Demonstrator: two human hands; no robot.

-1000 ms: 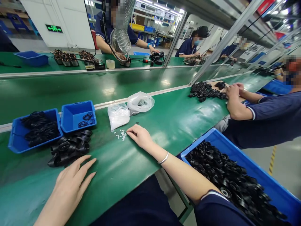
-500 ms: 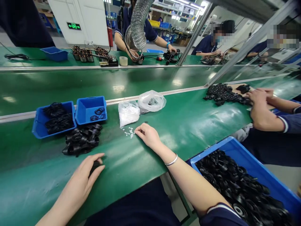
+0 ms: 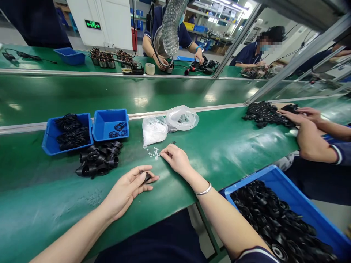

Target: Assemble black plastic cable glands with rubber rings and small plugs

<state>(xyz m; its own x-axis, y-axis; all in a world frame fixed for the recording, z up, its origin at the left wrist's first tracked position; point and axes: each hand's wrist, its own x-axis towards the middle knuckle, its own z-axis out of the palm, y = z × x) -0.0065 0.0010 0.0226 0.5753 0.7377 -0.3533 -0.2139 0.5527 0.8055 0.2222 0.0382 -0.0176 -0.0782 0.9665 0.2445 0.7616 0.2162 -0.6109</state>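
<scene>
My left hand (image 3: 126, 190) holds a small black plastic part (image 3: 147, 177) between thumb and fingers, above the green work surface. Much of that part is hidden by the fingers. My right hand (image 3: 175, 159) has thumb and forefinger pinched together at the right edge of some scattered small white pieces (image 3: 156, 153); whatever is between the fingertips is too small to make out. Just behind them stand a clear bag of white pieces (image 3: 155, 133) and an open plastic bag (image 3: 182, 118) with darker contents. Left of these lies a pile of black ring-shaped plastic parts (image 3: 100, 159).
Two blue bins, one with black cord bundles (image 3: 72, 137) and one with a few black loops (image 3: 117, 131), stand at the left. A large blue crate (image 3: 274, 170) of black parts is by my right arm. A co-worker's hands (image 3: 304, 118) work beside dark parts at right.
My left hand has moved right and turned, bringing the black part into clearer sight near the white pieces. My right hand stays pinched at the white pieces. The view has shifted slightly.
</scene>
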